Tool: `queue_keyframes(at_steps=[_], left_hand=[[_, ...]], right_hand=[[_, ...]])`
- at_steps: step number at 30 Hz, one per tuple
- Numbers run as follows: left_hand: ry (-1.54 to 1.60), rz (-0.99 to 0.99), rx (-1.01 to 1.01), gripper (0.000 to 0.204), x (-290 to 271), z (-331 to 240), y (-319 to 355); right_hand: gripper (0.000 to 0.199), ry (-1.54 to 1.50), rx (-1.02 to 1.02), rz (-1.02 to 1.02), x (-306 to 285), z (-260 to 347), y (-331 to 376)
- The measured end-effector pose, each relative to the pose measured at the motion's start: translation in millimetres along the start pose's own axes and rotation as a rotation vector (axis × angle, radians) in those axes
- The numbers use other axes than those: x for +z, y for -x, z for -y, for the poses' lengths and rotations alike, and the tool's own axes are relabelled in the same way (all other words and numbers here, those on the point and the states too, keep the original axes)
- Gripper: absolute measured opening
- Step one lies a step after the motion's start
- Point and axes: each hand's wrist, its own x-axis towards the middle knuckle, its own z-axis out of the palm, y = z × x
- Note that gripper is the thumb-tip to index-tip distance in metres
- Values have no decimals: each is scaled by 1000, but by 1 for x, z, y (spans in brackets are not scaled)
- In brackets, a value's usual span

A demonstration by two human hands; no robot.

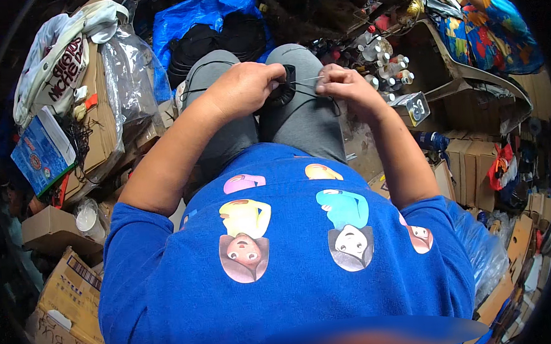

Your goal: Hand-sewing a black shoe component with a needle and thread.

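Note:
My left hand [249, 86] is closed, pinching a small black round piece [283, 97] with a ribbed, dark rim between thumb and fingers, above my knees. What the piece is I cannot make out. My right hand [349, 87] is also closed, fingertips together on a thin pale needle-like rod [308, 79] that points toward the black piece. A black cord [312, 92] runs from the piece to beneath my right fingers, and its end hangs below them. Another stretch of black cord [206, 65] loops over my left knee. My grey trousers [298, 130] lie under both hands.
A blue plastic sack [180, 18] holds black round pieces [219, 44] beyond my knees. Small bottles [388, 63] crowd the far right, near a box [412, 107]. Cardboard [101, 119], a blue booklet [43, 153] and a white cup [89, 222] stand left. Another person's arm [497, 11] shows far right.

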Motion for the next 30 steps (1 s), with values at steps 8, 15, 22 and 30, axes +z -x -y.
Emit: queue_keyframes(at_steps=[8, 15, 22, 30], left_hand=[[-33, 12, 18, 15, 2, -4, 0], [-38, 22, 1, 15, 0, 5, 1], [37, 47, -3, 16, 0, 12, 5], [-186, -78, -149, 15, -36, 45, 82]], right_hand=[[15, -28, -126, -208, -37, 31, 0], [17, 917, -428, -271, -10, 50, -5], [7, 1418, -538, 35, 25, 52, -19], [12, 1319, -533, -43, -32, 22, -3]])
